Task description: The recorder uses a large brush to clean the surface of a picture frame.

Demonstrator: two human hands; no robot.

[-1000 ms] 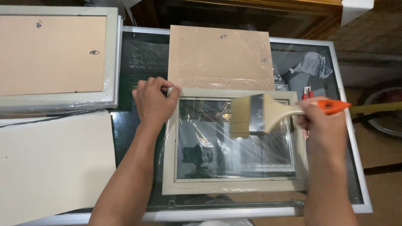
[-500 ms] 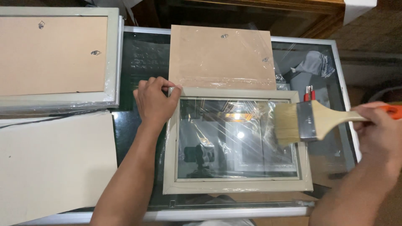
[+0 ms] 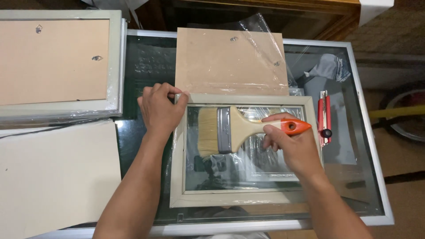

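Note:
A pale grey picture frame (image 3: 177, 177) lies face down on a glass-topped table (image 3: 372, 177), its glass pane (image 3: 248, 172) wrapped in clear film. My left hand (image 3: 160, 109) presses on the frame's top left corner. My right hand (image 3: 294, 146) grips a wide paintbrush (image 3: 226, 132) by its wooden handle with an orange end. The bristles rest on the left part of the pane, pointing left.
A brown backing board (image 3: 230, 62) under clear film lies behind the frame. A second frame (image 3: 57, 66), back up, sits at far left above a cream board (image 3: 53, 172). A red utility knife (image 3: 324, 117) lies right of the frame. A grey cloth (image 3: 330, 67) shows under the glass.
My right hand swept the brush off to the right past the frame's edge, then brought it back left onto the pane. My left hand stayed on the corner.

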